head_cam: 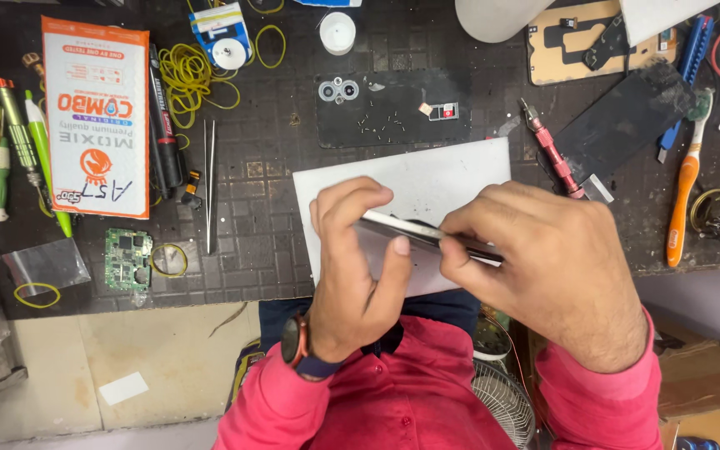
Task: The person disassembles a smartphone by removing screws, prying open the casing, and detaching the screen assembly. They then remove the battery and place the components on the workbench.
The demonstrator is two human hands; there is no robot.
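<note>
Phone (427, 235), thin and dark, held edge-on just above near edge of white sheet (427, 179), slightly tilted down to the right. Left hand (352, 267) pinching left end, fingers over top edge, thumb under near side; dark watch on wrist. Right hand (543, 267) closed on right end, fingertips pressed along edge. Both sleeves pink.

White sheet lying flat on dark gridded mat (260, 167), mat worn and dusty, covering most of the bench. Just beyond sheet, black magnetic pad (393, 108) with small loose screws, a round camera ring part and a small tray piece on it. Right of sheet: red precision screwdriver (553, 154) lying diagonally, dark glass panel (627, 121) beside it, orange toothbrush (683, 196) farther right, blue tool and red wire at far right. Far right corner: tan phone frame (568, 46) partly under a white lamp shade.

Left of sheet: steel tweezers (209, 183) lying straight, black marker pens, heap of yellow rubber bands (189, 79), orange-and-white parts box (96, 117), green circuit board (127, 260) near front edge, green-handled drivers at far left, small clear bag with a yellow band.

Below bench edge: pale tiled floor (152, 367) on left, wire fan guard (502, 400) and cardboard box on right.
</note>
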